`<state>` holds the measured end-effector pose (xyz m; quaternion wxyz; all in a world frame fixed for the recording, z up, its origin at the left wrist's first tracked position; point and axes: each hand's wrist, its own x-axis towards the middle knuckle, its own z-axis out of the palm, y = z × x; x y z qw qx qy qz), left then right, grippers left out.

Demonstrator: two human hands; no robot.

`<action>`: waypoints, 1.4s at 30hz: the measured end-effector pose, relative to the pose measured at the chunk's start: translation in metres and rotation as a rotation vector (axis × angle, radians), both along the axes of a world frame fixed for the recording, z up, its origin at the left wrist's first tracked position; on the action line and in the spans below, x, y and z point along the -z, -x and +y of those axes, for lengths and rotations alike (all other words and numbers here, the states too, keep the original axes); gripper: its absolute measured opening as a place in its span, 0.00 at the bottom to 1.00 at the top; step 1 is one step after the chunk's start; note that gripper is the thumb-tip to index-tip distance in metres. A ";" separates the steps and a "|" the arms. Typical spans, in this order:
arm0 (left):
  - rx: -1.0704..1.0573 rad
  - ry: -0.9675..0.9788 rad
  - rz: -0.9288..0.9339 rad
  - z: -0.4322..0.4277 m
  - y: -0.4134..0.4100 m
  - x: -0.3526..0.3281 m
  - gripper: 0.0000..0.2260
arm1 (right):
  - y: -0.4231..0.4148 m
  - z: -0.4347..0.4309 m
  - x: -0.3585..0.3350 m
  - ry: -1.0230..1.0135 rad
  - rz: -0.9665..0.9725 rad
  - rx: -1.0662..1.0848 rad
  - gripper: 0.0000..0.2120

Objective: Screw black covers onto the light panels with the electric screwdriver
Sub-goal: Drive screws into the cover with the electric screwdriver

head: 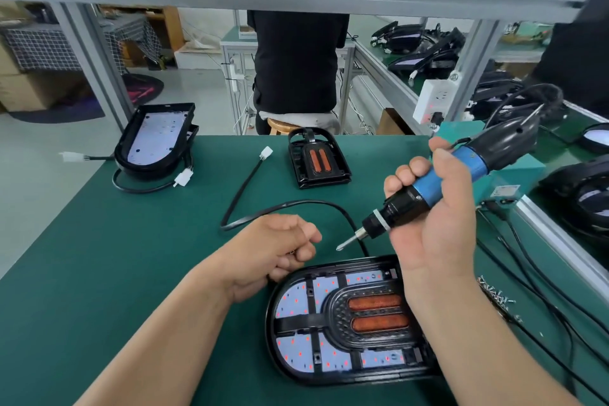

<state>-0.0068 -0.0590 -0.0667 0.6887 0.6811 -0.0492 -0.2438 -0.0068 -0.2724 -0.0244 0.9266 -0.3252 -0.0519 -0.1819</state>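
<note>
- Two bare hands work over a green bench mat [108, 250] as we look down on the job.
- Our right hand [438, 217] is clamped round the electric screwdriver [461, 171], fingers wrapped over its blue barrel. The black nose and silver bit slant down and to the left, and the tip hangs in the air just beyond the far edge of the near panel, touching nothing.
- Our left hand [280, 250] rests just left of that tip with its fingers curled in and the thumb against the forefinger. We cannot tell whether anything small is pinched there.
- The near light panel [295, 301] lies flat at the near edge of the mat, under our right wrist. It is a black, round-ended tray with a white board dotted with red points.
- A black cover [336, 310] sits on the panel. Its ribs cross the white board, and a raised textured hump frames two orange strips lying side by side.
- A black cable [286, 206] loops from the panel's far side across the mat to a white connector [266, 152].
- At the far left, two more panels [155, 138] are stacked, white face up. At far centre lies a spare cover [318, 161] with the same orange strips.
- Loose screws [496, 295] are scattered at the right, beside our right forearm.
- Beyond the bench, a person in black [296, 59] sits on a wooden stool.
</note>
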 end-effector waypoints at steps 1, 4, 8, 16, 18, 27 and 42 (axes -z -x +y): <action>0.004 0.029 0.003 0.000 0.000 0.000 0.09 | 0.000 0.001 0.000 -0.001 0.009 0.005 0.05; -0.014 0.147 0.048 0.001 -0.001 0.000 0.12 | 0.000 0.001 0.000 -0.012 0.029 0.015 0.05; 0.017 0.262 0.106 0.003 -0.002 0.000 0.15 | -0.001 0.001 -0.001 -0.020 0.050 0.033 0.08; 0.064 0.233 0.047 0.001 -0.001 0.000 0.12 | -0.001 0.006 -0.001 -0.011 0.055 0.044 0.11; 0.055 0.241 0.050 -0.001 -0.002 0.000 0.09 | 0.000 0.007 -0.001 -0.003 0.050 0.047 0.11; 0.130 0.276 0.088 0.003 -0.004 0.003 0.10 | 0.001 0.008 -0.001 0.014 0.029 0.061 0.11; 0.116 0.340 0.122 0.003 -0.005 0.003 0.09 | 0.003 0.007 0.001 0.034 0.027 0.078 0.11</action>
